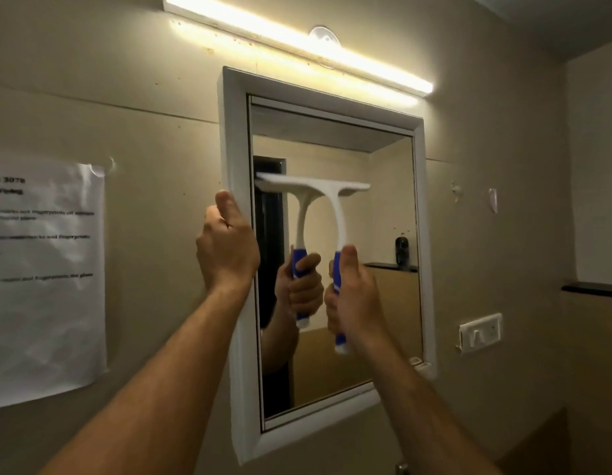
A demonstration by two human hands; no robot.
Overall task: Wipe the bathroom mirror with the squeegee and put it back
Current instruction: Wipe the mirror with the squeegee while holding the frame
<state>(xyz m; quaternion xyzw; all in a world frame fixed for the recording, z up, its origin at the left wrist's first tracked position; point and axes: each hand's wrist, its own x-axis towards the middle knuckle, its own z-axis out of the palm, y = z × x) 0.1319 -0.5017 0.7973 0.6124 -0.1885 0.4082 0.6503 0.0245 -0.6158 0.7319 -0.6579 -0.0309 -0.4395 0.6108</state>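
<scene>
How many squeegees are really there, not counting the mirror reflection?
1. The squeegee is held by the right hand, its blade against the mirror glass. The second one seen left of it is its reflection.

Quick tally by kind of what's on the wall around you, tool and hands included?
Mirror: 1
Squeegee: 1
Light bar: 1
Paper notice: 1
Switch plate: 1
Hands: 2, left hand on the mirror frame, right hand gripping the squeegee handle
Total: 7
</scene>
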